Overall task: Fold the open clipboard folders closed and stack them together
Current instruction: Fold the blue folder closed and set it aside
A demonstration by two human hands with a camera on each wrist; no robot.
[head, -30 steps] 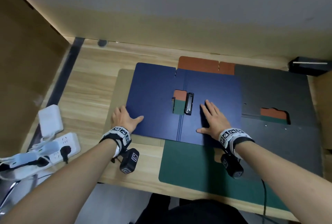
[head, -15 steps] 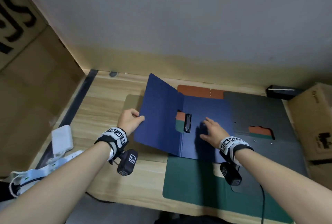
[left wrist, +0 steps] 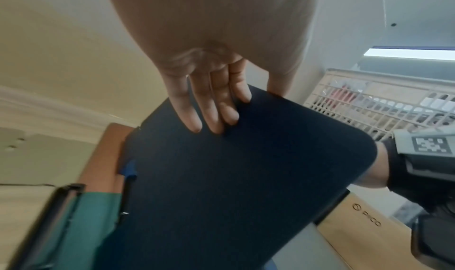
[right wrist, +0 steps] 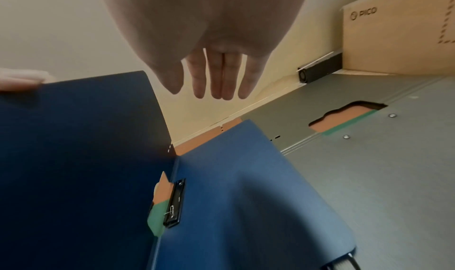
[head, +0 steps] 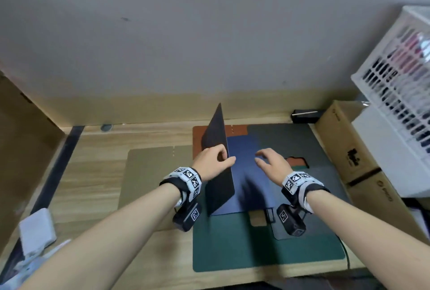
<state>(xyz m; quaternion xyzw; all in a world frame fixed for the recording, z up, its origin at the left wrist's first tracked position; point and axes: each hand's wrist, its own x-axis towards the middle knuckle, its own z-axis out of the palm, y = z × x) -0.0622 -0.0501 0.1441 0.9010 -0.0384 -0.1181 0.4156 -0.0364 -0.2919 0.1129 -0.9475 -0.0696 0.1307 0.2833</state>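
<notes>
The blue folder's left cover point(head: 215, 136) stands almost upright over its flat right half point(head: 246, 173). My left hand point(head: 220, 159) pinches the cover's free edge, fingers point(left wrist: 211, 116) lying on the dark outer face and the thumb on the inner side. My right hand point(head: 267, 161) hovers open just above the flat half, fingers point(right wrist: 214, 87) straight and off the surface. A black clip point(right wrist: 174, 204) sits by the spine. The open green point(head: 244, 250), grey point(head: 281, 140), orange point(head: 199, 131) and tan point(head: 149, 168) folders lie flat underneath and around it.
Cardboard boxes point(head: 349, 150) and a white basket point(head: 395, 75) crowd the right side. A small black box point(head: 304, 116) sits at the back wall. A white adapter point(head: 37, 231) and cables lie at the front left. A cardboard panel bounds the left.
My left hand has swung the blue cover up from flat to nearly upright. My right hand has lifted off the right half, where it was pressing.
</notes>
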